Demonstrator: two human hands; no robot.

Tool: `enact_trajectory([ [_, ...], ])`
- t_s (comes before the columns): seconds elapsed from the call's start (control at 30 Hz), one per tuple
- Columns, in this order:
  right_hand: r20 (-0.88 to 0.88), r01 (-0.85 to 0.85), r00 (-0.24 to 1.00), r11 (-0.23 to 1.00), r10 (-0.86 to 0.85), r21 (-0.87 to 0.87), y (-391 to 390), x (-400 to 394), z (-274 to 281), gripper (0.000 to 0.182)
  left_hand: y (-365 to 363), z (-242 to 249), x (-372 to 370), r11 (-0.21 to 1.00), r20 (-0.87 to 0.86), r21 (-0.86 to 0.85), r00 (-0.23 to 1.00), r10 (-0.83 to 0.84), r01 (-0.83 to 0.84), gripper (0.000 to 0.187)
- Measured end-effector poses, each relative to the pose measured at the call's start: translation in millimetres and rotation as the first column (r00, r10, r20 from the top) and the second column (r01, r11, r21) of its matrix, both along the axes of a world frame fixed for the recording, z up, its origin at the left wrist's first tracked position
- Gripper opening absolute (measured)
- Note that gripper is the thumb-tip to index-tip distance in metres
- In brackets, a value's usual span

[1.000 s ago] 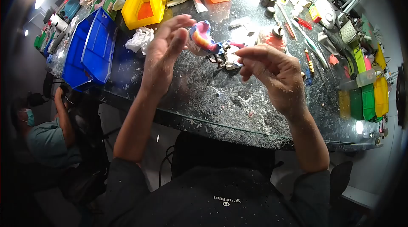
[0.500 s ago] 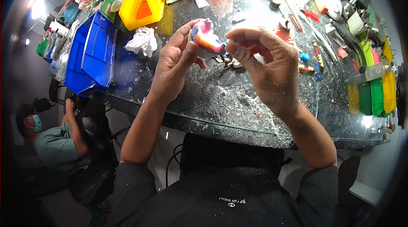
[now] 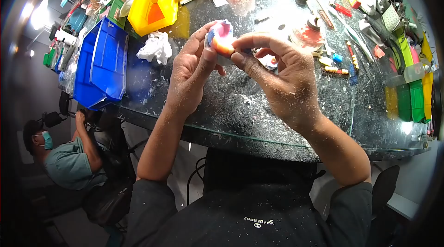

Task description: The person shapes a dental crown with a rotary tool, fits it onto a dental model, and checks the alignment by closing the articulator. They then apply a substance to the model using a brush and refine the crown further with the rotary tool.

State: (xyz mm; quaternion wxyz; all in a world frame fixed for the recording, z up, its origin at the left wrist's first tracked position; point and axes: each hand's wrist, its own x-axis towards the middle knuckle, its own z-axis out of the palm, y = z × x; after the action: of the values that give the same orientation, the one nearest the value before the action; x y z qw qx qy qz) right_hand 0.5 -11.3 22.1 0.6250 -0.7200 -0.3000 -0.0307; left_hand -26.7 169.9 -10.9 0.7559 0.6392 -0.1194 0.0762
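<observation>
My left hand (image 3: pixel 190 69) grips a multicoloured moulded piece (image 3: pixel 220 38), pink, blue and orange on white, held up above the dusty glass table (image 3: pixel 240 108). My right hand (image 3: pixel 277 78) reaches across and pinches the same piece at its right side with thumb and forefinger. Both hands meet over the middle of the table. White dust covers my forearms and fingers. The lower part of the piece is hidden behind my fingers.
Blue bins (image 3: pixel 99 64) and a yellow bin (image 3: pixel 155 4) stand at the left, a crumpled white cloth (image 3: pixel 156 46) beside them. Tools and small parts (image 3: pixel 342 43) litter the right side, with green and yellow trays (image 3: pixel 411 94). A seated person in green (image 3: pixel 64 159) is at lower left.
My hands were apart a second ago, the piece at my left fingertips. They have come together, and my right fingers have closed onto the piece.
</observation>
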Motion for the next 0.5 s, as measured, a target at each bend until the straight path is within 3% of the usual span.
enact_trajectory([
  [0.5, 0.055, 0.009, 0.998, 1.0, -0.009, 0.0, 1.0, 2.0, -1.8, 0.016, -1.3, 0.7, -0.9, 1.0, 0.007, 0.007, 1.0, 0.024, -0.024, 0.063],
])
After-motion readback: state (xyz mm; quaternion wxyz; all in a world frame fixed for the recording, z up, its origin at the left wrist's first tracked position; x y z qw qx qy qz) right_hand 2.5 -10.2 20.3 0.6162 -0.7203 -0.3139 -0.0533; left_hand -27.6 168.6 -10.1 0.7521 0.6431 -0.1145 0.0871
